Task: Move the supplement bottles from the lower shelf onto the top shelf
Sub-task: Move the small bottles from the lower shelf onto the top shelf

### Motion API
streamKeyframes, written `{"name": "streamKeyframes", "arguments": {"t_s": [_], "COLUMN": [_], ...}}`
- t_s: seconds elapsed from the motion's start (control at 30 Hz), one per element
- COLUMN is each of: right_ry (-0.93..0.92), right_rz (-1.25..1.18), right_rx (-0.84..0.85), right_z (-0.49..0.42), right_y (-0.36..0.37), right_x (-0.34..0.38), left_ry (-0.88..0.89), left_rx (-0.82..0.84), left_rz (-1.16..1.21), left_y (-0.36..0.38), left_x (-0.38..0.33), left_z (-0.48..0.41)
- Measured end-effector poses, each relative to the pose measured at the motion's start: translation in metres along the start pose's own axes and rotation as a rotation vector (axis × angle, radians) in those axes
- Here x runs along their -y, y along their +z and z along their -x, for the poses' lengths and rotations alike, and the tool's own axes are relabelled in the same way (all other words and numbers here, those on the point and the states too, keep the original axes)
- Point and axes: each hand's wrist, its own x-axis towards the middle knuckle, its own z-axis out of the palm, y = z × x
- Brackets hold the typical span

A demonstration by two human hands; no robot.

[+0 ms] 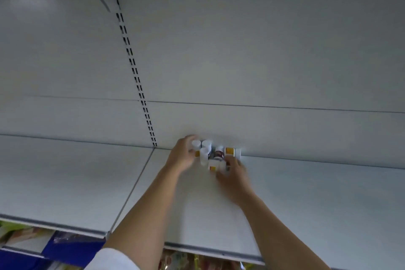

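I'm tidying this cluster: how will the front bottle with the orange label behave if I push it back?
The front bottle looks small and plastic, so probably light and stiff. It seems narrow for its height, so a push near the white cap may tip it. The smooth shelf should let it slide easily into neighbouring bottles.

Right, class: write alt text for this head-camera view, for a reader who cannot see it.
A person's left hand and right hand grip a small cluster of white-capped supplement bottles at the back of a pale grey top shelf, against the back panel. Colourful packaged goods show below the shelf's front edge.
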Motion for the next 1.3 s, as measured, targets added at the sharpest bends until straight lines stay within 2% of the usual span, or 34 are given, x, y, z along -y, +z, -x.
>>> {"name": "streamKeyframes", "arguments": {"t_s": [0.1,0.23,0.43,0.6,0.67,0.77,0.9,1.07,1.17,1.3], "right_ry": [-0.021,0.037,0.128,0.250,0.249,0.195,0.091,0.034,-0.070,-0.186], "right_rz": [0.002,-0.097,-0.482,-0.986,-1.088,-1.072,-0.984,-1.139,-1.140,-1.158], "right_rx": [-0.041,-0.051,-0.049,0.002,0.024,0.012,-0.035,-0.008,-0.004,-0.031], "right_z": [-0.005,0.000,0.034,0.072,0.089,0.121,0.163,0.208,0.228,0.243], "right_y": [0.008,-0.002,-0.033,-0.068,-0.087,-0.115,-0.150,-0.199,-0.227,-0.270], "right_x": [-0.009,-0.005,0.014,0.060,0.088,0.133,0.182,0.224,0.239,0.249], "left_ry": [0.044,0.053,-0.121,-0.117,-0.106,-0.052,0.107,0.178,0.218,0.362], "left_rx": [0.007,-0.085,-0.168,-0.093,-0.079,-0.034,0.009,0.054,0.040,0.028], "left_rz": [-0.038,-0.041,0.199,0.546,0.662,0.747,0.708,0.764,0.781,0.806], "left_y": [0.009,0.017,-0.007,-0.070,-0.095,-0.130,-0.169,-0.193,-0.200,-0.210], "left_x": [0.013,0.017,0.013,-0.025,-0.048,-0.084,-0.125,-0.185,-0.221,-0.266], "left_z": [-0.019,-0.021,0.009,0.072,0.103,0.147,0.190,0.228,0.248,0.263]}}
